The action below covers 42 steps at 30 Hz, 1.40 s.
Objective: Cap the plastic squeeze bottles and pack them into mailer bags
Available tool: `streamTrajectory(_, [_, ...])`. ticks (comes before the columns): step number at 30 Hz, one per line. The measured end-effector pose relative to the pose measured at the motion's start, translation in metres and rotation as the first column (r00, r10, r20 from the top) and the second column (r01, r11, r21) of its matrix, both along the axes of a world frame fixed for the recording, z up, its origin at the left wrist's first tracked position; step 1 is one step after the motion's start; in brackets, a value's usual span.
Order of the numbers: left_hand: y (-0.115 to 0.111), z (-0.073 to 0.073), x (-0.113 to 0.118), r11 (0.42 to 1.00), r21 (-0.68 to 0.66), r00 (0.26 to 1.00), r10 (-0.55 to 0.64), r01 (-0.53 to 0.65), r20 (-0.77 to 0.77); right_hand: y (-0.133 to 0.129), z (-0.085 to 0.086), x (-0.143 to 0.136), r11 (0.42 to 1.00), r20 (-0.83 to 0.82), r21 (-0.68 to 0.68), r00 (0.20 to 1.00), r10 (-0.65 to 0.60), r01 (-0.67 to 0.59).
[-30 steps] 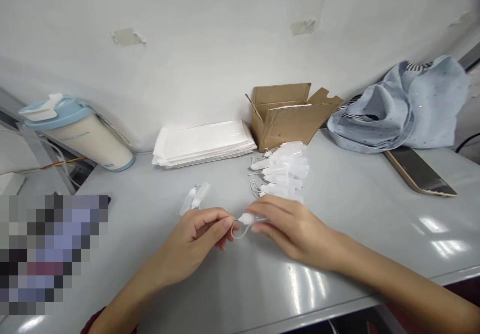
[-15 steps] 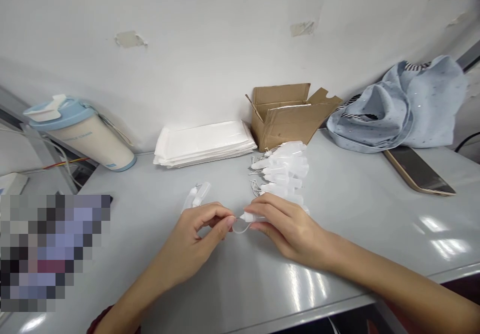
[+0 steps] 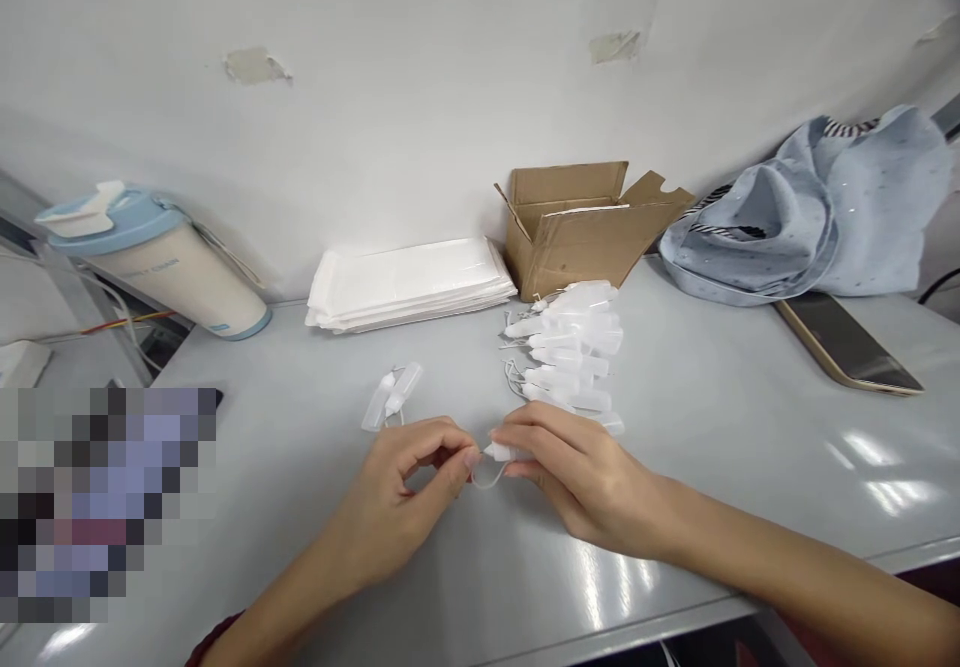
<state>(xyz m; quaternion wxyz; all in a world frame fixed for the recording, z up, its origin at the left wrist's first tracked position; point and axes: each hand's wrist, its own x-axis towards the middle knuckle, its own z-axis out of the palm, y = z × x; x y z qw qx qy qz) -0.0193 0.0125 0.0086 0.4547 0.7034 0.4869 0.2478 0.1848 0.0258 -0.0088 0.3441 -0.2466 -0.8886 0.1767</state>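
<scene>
Above the table, my right hand (image 3: pixel 581 477) is closed around a small white needle-tip squeeze bottle (image 3: pixel 501 452), its nozzle pointing left. My left hand (image 3: pixel 416 487) pinches thumb and forefinger together at the tip of the thin metal needle. A thin white strap (image 3: pixel 489 484) loops down from the bottle to the left fingertips. The cap at its end is hidden by those fingers. Two similar bottles (image 3: pixel 393 395) lie just beyond my left hand. Past my right hand is a pile of such bottles (image 3: pixel 574 342), with their straps toward the left.
By the wall stand an open cardboard box (image 3: pixel 574 252) and a stack of white padded envelopes (image 3: pixel 409 282). A tumbler (image 3: pixel 176 262) leans at the left. To the right lie a blue cloth bag (image 3: pixel 810 217) and a phone (image 3: pixel 851 342). A blurred-out item covers the left table corner.
Both hands sit slightly lower in the view, still holding the bottle and its strap end. More of the loose bottles shows beyond them.
</scene>
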Motion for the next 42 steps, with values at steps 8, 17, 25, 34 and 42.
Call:
streamTrajectory(8, [0.0006,-0.0021,-0.0009,1.0,-0.014,1.0,-0.007,0.007,0.008,-0.0003,-0.0033,-0.001,0.999,-0.008,0.034,1.0,-0.001,0.001])
streamTrajectory(17, [0.0042,-0.0009,-0.0035,0.985,-0.171,0.991,0.051,-0.029,0.127,-0.0039,-0.002,-0.0064,0.999,-0.034,0.034,0.999,-0.037,0.038])
streamTrajectory(25, [0.0088,-0.003,-0.005,0.951,-0.307,0.969,0.095,-0.021,0.228,-0.0038,-0.003,-0.0069,0.999,-0.041,0.016,0.998,-0.04,0.041])
streamTrajectory(34, [0.0056,-0.0006,-0.0032,0.979,-0.198,0.99,0.07,-0.045,0.122,-0.0028,-0.0048,-0.0064,0.995,-0.044,0.058,0.996,-0.074,0.077])
streamTrajectory(42, [0.0023,-0.009,0.0014,0.988,-0.153,0.985,0.051,-0.026,0.165,-0.0031,-0.0086,-0.0058,0.998,-0.055,0.041,0.998,-0.04,0.042])
